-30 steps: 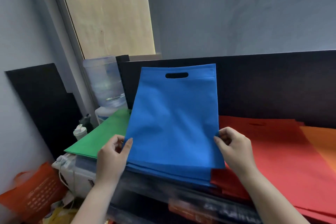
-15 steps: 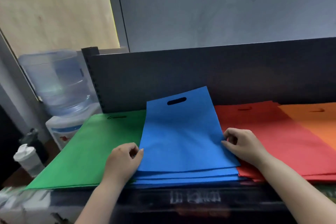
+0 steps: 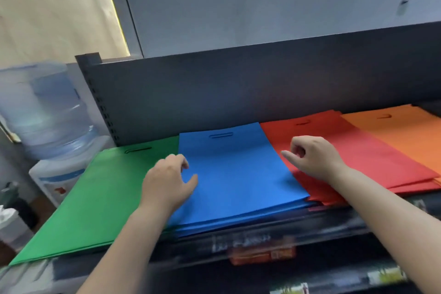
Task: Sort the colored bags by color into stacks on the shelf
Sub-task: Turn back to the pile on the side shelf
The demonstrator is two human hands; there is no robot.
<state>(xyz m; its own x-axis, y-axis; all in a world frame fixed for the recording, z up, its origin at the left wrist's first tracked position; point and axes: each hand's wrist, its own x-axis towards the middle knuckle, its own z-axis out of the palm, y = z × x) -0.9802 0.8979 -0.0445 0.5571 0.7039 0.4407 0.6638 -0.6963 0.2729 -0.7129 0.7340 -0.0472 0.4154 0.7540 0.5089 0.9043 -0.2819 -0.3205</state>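
Note:
Four flat stacks of bags lie side by side on the dark shelf: green, blue, red and orange. The top blue bag lies flat on the blue stack, its handle slot toward the back. My left hand hovers at the blue stack's left edge, fingers loosely curled and thumb near the fabric, holding nothing. My right hand is at the border of the blue and red stacks, fingers loosely curled, with nothing in it.
A dark back panel rises behind the stacks. A water dispenser with a large clear bottle stands left of the shelf, with small bottles beside it. Blurred labels run along the shelf's front edge.
The blue bag, held upright by both hands a second ago, now lies flat on the blue stack. Both hands have let go and lifted slightly off its side edges.

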